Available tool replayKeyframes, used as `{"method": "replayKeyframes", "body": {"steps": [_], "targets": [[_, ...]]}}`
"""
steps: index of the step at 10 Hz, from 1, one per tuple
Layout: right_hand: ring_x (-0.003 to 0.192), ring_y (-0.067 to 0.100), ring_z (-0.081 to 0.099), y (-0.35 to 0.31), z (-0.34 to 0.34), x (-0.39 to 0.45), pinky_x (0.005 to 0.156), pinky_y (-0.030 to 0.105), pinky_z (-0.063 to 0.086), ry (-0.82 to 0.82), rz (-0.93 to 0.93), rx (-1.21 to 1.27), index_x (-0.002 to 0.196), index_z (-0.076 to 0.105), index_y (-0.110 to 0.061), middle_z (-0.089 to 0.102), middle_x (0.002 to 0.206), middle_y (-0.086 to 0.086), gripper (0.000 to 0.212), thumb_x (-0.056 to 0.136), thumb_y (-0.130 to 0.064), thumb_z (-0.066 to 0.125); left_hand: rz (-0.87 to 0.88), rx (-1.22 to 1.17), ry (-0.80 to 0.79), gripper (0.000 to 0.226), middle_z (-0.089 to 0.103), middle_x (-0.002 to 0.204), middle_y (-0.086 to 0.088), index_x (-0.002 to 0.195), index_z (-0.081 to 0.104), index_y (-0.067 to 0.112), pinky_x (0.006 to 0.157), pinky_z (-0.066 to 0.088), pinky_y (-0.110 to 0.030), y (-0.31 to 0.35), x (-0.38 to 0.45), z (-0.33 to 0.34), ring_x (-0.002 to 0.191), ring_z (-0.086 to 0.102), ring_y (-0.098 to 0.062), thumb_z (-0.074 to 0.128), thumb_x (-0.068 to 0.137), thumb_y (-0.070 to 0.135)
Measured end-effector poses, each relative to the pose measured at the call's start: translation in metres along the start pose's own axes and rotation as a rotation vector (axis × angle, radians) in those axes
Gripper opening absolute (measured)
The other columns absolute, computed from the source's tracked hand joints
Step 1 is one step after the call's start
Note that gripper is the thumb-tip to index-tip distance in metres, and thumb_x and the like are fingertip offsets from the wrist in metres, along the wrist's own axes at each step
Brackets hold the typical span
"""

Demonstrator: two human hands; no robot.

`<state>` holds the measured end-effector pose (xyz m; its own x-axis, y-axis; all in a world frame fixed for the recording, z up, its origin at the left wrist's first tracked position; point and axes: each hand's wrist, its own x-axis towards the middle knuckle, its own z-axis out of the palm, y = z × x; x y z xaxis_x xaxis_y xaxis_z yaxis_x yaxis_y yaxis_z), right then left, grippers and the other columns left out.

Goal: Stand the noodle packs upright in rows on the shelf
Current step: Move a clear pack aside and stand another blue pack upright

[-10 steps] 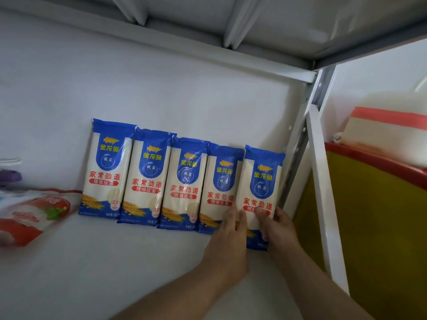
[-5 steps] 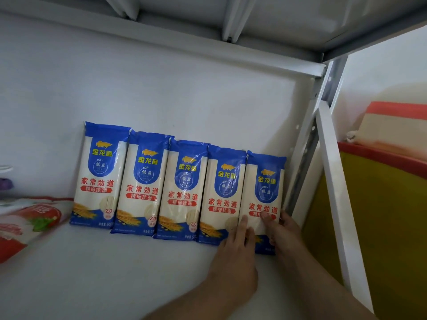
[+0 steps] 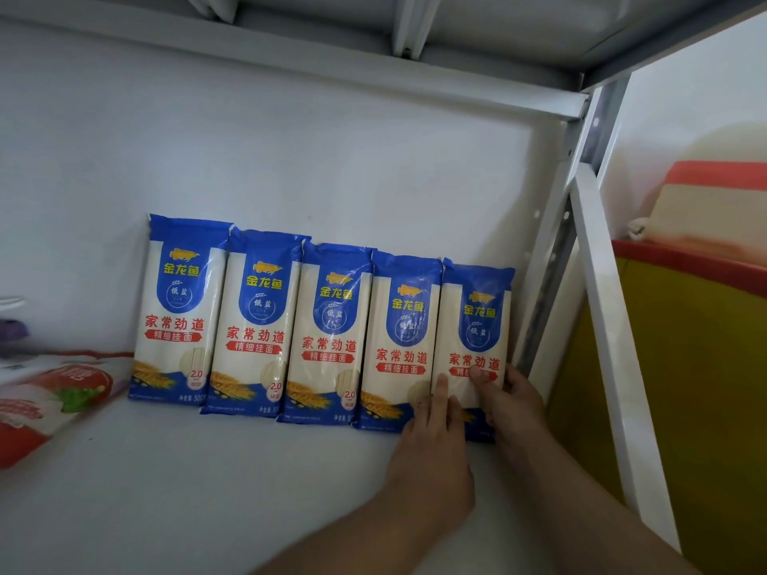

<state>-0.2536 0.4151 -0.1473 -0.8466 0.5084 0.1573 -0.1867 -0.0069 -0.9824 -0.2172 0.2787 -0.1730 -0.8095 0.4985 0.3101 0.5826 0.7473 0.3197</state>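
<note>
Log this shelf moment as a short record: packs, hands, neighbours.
packs: five blue-and-white plastic noodle packs upright in one row, leaning on the white back wall
shelf: white metal shelf board
left hand: fingers flat on the rightmost pack
right hand: grips that pack's right edge, thumb on its front
neighbours: red-and-white bag lying at left

The left hand (image 3: 431, 446) and right hand (image 3: 512, 404) hide the bottom of the last noodle pack (image 3: 473, 338), at 4 o'clock. The red and white bag (image 3: 45, 400) at 9 o'clock is blurry and cut off by the edge. The purple thing (image 3: 10, 332) above it is too cut off to tell.
</note>
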Motion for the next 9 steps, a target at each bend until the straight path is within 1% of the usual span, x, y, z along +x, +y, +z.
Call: {"method": "replayKeyframes", "body": {"steps": [1, 2, 3, 4, 5, 6, 7, 8, 9], "targets": [[0.100, 0.020, 0.069, 0.002, 0.001, -0.001, 0.085, 0.042, 0.059, 0.016, 0.022, -0.015, 0.114, 0.063, -0.025, 0.072, 0.111, -0.001, 0.025, 0.091, -0.024, 0.074, 0.003, 0.014, -0.003, 0.083, -0.028, 0.164, -0.003, 0.159, 0.001, 0.014, 0.123, 0.015, -0.041, 0.001, -0.002, 0.001, 0.154, -0.010, -0.028, 0.055, 0.098, 0.028], [0.099, 0.022, 0.067, 0.006, 0.001, -0.006, 0.089, 0.042, 0.056, 0.042, 0.073, -0.004, 0.104, 0.062, -0.024, 0.070, 0.105, -0.001, 0.022, 0.088, -0.030, 0.077, 0.013, 0.021, 0.002, 0.081, -0.027, 0.164, -0.003, 0.159, 0.004, 0.013, 0.123, 0.015, -0.040, 0.001, -0.005, 0.002, 0.154, -0.008, -0.027, 0.054, 0.098, 0.028], [0.095, 0.019, 0.065, 0.011, -0.001, -0.010, 0.089, 0.038, 0.053, 0.045, 0.043, -0.024, 0.105, 0.062, -0.022, 0.068, 0.102, -0.002, 0.023, 0.089, -0.031, 0.077, 0.015, 0.011, -0.001, 0.078, -0.027, 0.164, -0.003, 0.159, 0.007, 0.012, 0.123, 0.014, -0.040, 0.000, -0.006, 0.003, 0.154, -0.009, -0.027, 0.052, 0.099, 0.029], [0.090, 0.016, 0.064, 0.010, -0.001, -0.012, 0.087, 0.037, 0.052, 0.045, 0.019, -0.039, 0.105, 0.061, -0.022, 0.067, 0.105, -0.001, 0.023, 0.089, -0.029, 0.076, 0.007, 0.001, -0.008, 0.076, -0.027, 0.164, -0.003, 0.159, 0.008, 0.012, 0.123, 0.011, -0.040, 0.000, -0.007, 0.004, 0.154, -0.012, -0.027, 0.051, 0.099, 0.031], [0.090, 0.016, 0.064, 0.008, 0.000, -0.013, 0.085, 0.036, 0.052, 0.057, 0.001, -0.042, 0.115, 0.063, -0.017, 0.066, 0.109, 0.000, 0.030, 0.090, -0.027, 0.076, 0.004, -0.027, -0.001, 0.074, -0.027, 0.164, -0.003, 0.159, 0.007, 0.014, 0.124, 0.009, -0.039, 0.000, -0.009, 0.003, 0.154, -0.013, -0.025, 0.049, 0.100, 0.032], [0.098, 0.018, 0.061, 0.005, 0.000, -0.018, 0.081, 0.031, 0.051, 0.068, -0.052, -0.079, 0.125, 0.062, -0.013, 0.064, 0.111, 0.000, 0.038, 0.092, -0.027, 0.074, 0.006, -0.039, 0.028, 0.073, -0.024, 0.165, -0.002, 0.159, 0.010, 0.015, 0.125, 0.011, -0.038, -0.003, -0.011, 0.001, 0.154, -0.009, -0.024, 0.050, 0.100, 0.032], [0.100, 0.016, 0.060, 0.005, 0.001, -0.023, 0.075, 0.023, 0.050, 0.059, -0.130, -0.152, 0.126, 0.059, -0.017, 0.063, 0.114, -0.001, 0.038, 0.093, -0.024, 0.074, 0.017, -0.033, 0.061, 0.074, -0.022, 0.165, -0.002, 0.159, 0.011, 0.016, 0.124, 0.012, -0.039, -0.007, -0.014, -0.004, 0.154, -0.007, -0.025, 0.052, 0.099, 0.030], [0.105, 0.014, 0.060, 0.000, 0.005, -0.028, 0.081, 0.028, 0.051, 0.052, -0.178, -0.252, 0.134, 0.057, -0.015, 0.062, 0.115, -0.004, 0.049, 0.090, -0.025, 0.077, 0.020, -0.037, 0.067, 0.073, -0.019, 0.166, -0.003, 0.159, 0.012, 0.016, 0.124, 0.010, -0.040, -0.011, -0.017, -0.011, 0.154, -0.007, -0.025, 0.051, 0.099, 0.029], [0.109, 0.015, 0.063, -0.003, 0.010, -0.034, 0.085, 0.031, 0.052, 0.078, -0.223, -0.315, 0.132, 0.057, -0.016, 0.065, 0.117, -0.004, 0.050, 0.088, -0.028, 0.079, 0.003, -0.050, 0.075, 0.071, -0.020, 0.166, -0.001, 0.160, 0.008, 0.017, 0.123, 0.004, -0.038, -0.015, -0.026, -0.026, 0.154, -0.010, -0.023, 0.047, 0.101, 0.029]]}}
